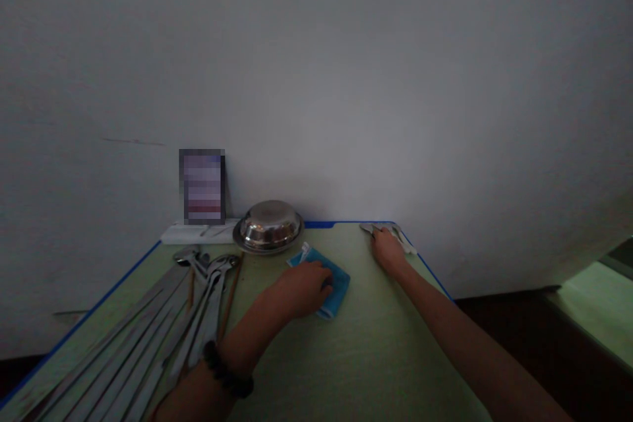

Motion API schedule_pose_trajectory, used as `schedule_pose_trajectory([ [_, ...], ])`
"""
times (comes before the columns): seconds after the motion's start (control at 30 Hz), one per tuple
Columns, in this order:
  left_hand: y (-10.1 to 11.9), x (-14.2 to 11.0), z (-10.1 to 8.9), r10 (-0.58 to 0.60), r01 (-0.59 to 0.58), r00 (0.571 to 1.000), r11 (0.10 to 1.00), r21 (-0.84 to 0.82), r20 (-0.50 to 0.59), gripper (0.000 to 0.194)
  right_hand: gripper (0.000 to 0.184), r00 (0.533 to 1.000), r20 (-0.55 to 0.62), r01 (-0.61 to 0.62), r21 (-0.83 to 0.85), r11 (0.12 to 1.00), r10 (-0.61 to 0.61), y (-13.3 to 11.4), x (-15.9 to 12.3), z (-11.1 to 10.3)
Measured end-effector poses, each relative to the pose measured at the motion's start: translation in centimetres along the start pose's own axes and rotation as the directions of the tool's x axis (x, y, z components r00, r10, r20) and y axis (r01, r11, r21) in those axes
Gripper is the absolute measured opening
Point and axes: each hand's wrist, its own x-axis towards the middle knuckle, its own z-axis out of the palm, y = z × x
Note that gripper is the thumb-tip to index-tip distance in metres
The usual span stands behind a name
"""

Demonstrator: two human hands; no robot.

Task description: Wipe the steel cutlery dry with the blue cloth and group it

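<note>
"What's at the left?"

"Long-handled metal utensils (212,308), bunched along that side of the worktop (346,362), with thin wooden sticks (230,300) among and beside them. Behind them, an upright panel (202,184), its face blurred out, stands at a white strip (178,235) by the wall (346,92)."

"And then?"

"A shiny metal bowl (271,225), which looks upside down, just right of the strip. Nearer the middle, a folded blue cloth (340,285) lies flat, partly under the left hand (304,285)."

"How is that grip?"

"Fingers bent over the cloth; I can't tell whether they pinch it or only rest there."

"Farthest right?"

"The right hand (388,254), stretched to the far right corner, its fingers at some small metal pieces (366,229). The hand hides part of them, so I can't tell if that grip is closed."

"So what step is this?"

"I'd judge it contact at two places: one hand at the cloth, one at the metal pieces. Lifting those pieces would call for fingertips well around them, since they lie low and close to the worktop's edge."
</note>
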Motion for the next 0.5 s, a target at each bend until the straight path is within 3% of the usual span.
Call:
schedule_pose_trajectory([
  [0.23, -0.6, -0.4, -0.7, 0.027, -0.027, 0.999, 1.0, -0.005, 0.02, 0.027, 0.032, 0.992, -0.128, 0.031, 0.111, 0.993, -0.017, -1.2, -0.6, -0.6],
  [0.37, -1.8, -0.9, -2.6, -0.014, 0.014, 1.0, 1.0, 0.015, -0.002, 0.029, 0.027, 0.974, -0.165, 0.195, 0.249, 0.949, -0.157, -4.2, -2.6, -1.5],
  [0.5, -3.7, -2.3, -4.8, -0.145, 0.148, 0.988, 0.987, 0.065, -0.043, 0.034, 0.028, 0.919, -0.201, 0.393, 0.413, 0.821, -0.339, -7.9, -5.4, -1.9],
])
